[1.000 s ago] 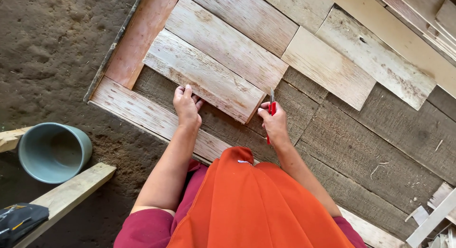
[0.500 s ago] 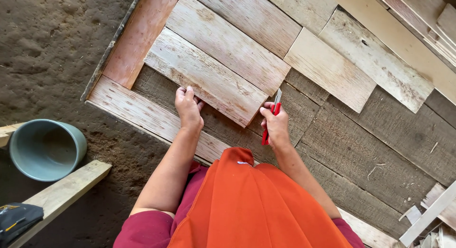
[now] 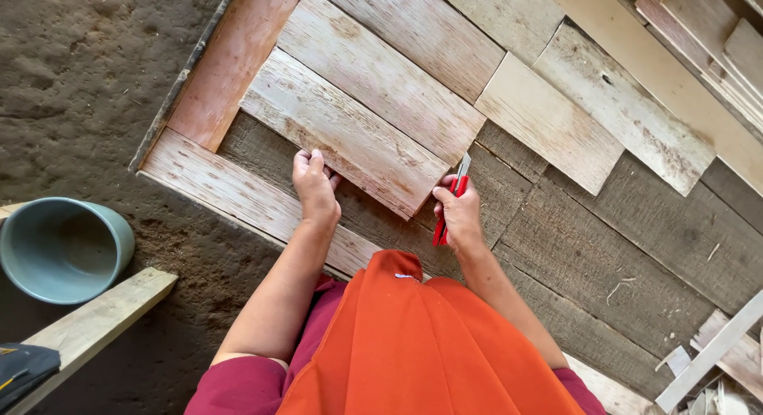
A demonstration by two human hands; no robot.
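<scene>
A pale wooden plank [image 3: 342,133] lies diagonally on a dark grey board floor [image 3: 620,248]. My left hand [image 3: 315,186] presses its fingertips against the plank's near long edge. My right hand [image 3: 459,210] grips a red utility knife [image 3: 450,204] with its blade extended; the blade tip rests by the plank's right end corner. More pale planks [image 3: 381,73] lie side by side beyond it. An orange garment [image 3: 429,343] covers my lap at the bottom.
A reddish board [image 3: 230,61] and a pale board [image 3: 238,196] frame the floor's left corner, with bare earth [image 3: 79,89] beyond. A grey-green bucket [image 3: 63,248], a wooden beam [image 3: 91,331] and a black pouch [image 3: 24,367] sit lower left. Wood scraps [image 3: 715,359] lie lower right.
The knife has tilted from upright to slanted right, staying at the plank's end. My left hand stays on the plank's edge. The view has drifted slightly, so the bucket sits further left.
</scene>
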